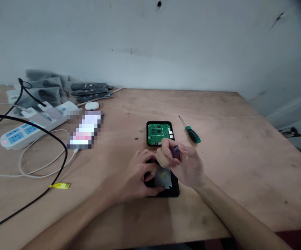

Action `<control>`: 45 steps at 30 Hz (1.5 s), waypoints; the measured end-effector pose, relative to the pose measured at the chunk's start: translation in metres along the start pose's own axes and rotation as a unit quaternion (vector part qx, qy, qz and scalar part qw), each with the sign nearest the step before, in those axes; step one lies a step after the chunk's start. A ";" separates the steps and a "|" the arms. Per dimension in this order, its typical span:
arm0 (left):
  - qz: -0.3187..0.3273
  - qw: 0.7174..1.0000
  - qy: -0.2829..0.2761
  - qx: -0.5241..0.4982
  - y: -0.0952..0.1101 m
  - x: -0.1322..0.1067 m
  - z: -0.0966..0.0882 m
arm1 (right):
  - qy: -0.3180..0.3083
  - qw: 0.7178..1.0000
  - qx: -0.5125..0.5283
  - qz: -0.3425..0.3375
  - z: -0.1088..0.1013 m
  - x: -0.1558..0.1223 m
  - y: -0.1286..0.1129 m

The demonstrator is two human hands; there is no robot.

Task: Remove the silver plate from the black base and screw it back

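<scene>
A black case cover [175,192] with a grey metal plate [163,177] on it lies flat on the table in front of me. My left hand [139,172] grips the cover's left side, fingers curled at the far edge and thumb by the plate's near edge. Above the cover's right side, the fingers of my right hand [185,161] are closed round a small dark purple object [175,151], mostly hidden. Just beyond both hands, a green circuit board [155,132] sits in a black case [147,133]. To its right lies a green and black screwdriver [192,134].
Tiny dark screws [136,138] lie left of the circuit board. Further left are a phone [86,129] on a white cable, a white earbud case [92,106], a power strip [15,136], bagged black items [90,91] and a black cable [62,146] with a yellow tag [63,185].
</scene>
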State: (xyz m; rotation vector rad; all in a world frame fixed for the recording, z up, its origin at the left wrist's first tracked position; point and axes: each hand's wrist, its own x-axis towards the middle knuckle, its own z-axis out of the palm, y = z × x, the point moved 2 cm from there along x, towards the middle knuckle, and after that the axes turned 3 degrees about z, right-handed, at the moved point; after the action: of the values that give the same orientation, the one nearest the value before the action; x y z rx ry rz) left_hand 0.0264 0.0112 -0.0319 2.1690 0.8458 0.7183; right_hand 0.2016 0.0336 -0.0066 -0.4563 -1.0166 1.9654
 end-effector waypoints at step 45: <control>-0.001 1.000 -0.002 0.023 0.002 -0.001 0.000 | -0.017 1.000 0.010 0.005 -0.003 0.000 0.003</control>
State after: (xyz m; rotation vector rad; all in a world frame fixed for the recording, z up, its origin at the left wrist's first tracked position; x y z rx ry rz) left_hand 0.0265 0.0093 -0.0310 2.2094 0.8706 0.6999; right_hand 0.2019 0.0335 -0.0110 -0.4191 -1.0162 1.9959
